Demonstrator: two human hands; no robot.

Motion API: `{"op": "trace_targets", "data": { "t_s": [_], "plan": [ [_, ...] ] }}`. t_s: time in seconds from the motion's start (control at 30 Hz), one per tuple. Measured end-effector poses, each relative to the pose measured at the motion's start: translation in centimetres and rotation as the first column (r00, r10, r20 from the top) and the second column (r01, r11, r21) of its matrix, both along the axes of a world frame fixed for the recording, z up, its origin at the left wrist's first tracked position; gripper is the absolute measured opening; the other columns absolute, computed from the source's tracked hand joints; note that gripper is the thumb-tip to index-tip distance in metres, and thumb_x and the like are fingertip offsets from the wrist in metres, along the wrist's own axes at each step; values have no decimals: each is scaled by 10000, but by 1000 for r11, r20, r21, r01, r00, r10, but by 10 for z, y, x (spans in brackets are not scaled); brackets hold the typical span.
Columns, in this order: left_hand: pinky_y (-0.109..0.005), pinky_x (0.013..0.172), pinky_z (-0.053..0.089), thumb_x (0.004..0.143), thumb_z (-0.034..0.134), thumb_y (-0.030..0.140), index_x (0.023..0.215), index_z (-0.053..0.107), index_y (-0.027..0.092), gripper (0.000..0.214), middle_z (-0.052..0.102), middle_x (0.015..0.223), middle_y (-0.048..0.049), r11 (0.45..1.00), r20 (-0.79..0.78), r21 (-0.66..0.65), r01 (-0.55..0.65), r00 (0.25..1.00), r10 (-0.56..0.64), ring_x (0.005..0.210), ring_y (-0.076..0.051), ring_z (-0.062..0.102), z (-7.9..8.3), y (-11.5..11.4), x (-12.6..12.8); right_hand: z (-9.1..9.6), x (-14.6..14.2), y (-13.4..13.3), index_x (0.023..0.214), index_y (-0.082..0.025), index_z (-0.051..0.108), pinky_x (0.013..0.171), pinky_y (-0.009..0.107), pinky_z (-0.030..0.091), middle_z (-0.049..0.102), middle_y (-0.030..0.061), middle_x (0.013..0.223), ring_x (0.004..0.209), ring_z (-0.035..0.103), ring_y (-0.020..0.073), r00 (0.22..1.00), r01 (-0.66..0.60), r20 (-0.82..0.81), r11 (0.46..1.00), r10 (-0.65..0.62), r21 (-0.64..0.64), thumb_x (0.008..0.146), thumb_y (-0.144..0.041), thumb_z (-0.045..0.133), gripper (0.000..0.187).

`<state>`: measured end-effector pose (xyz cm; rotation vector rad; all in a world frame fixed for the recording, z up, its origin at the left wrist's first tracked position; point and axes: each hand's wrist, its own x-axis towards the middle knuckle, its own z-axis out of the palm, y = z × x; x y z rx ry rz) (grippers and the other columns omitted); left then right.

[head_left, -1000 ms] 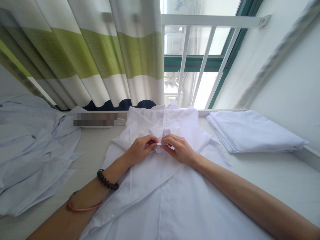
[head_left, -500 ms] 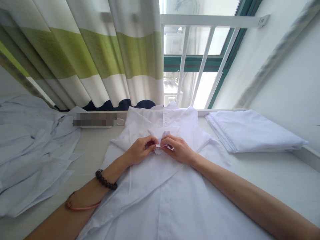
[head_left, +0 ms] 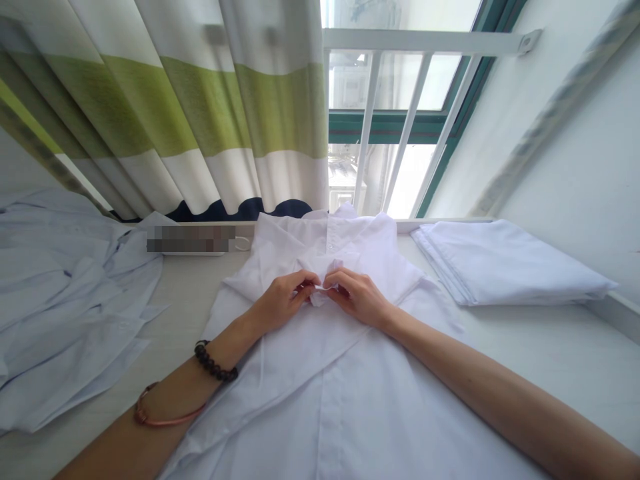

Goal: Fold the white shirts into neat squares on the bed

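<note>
A white shirt (head_left: pixel 340 400) lies spread flat before me, its collar end toward the window and its sleeves folded inward over the front. Both my hands meet over its upper middle. My left hand (head_left: pixel 287 298) pinches a bunched bit of the white cloth, seemingly a sleeve cuff, between thumb and fingers. Close beside it, my right hand (head_left: pixel 357 297) grips the same gathered cloth with curled fingers. Whether a button sits between the fingertips cannot be made out. Dark beads and a reddish cord circle my left forearm.
Loose white garments (head_left: pixel 65 300) are heaped at the left. A folded white garment (head_left: pixel 510 263) rests at the right on the pale tabletop (head_left: pixel 540 353). Behind stand a striped curtain (head_left: pixel 200 107) and a white window railing (head_left: pixel 425 43). A blurred-out box-like item lies near the back edge.
My fingertips have shifted slightly on the gathered cloth, and the right fingers are curled closer over it. The shirt and the things around it stay put.
</note>
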<state>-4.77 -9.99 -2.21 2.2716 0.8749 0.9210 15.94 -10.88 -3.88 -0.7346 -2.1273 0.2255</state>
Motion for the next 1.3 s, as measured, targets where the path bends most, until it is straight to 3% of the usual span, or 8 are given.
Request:
{"op": "trace_targets", "data": {
  "t_s": [1.3],
  "plan": [
    [-257, 687, 564, 906, 487, 278, 921, 539, 192, 102, 647, 833, -8, 998, -22, -41, -37, 999, 36, 714, -140, 658, -5, 2, -2, 2, -1, -2, 917, -208, 523, 588, 220, 404, 585, 48, 947, 682, 539, 111, 999, 14, 52, 999, -13, -28, 917, -191, 454, 71]
  ]
}}
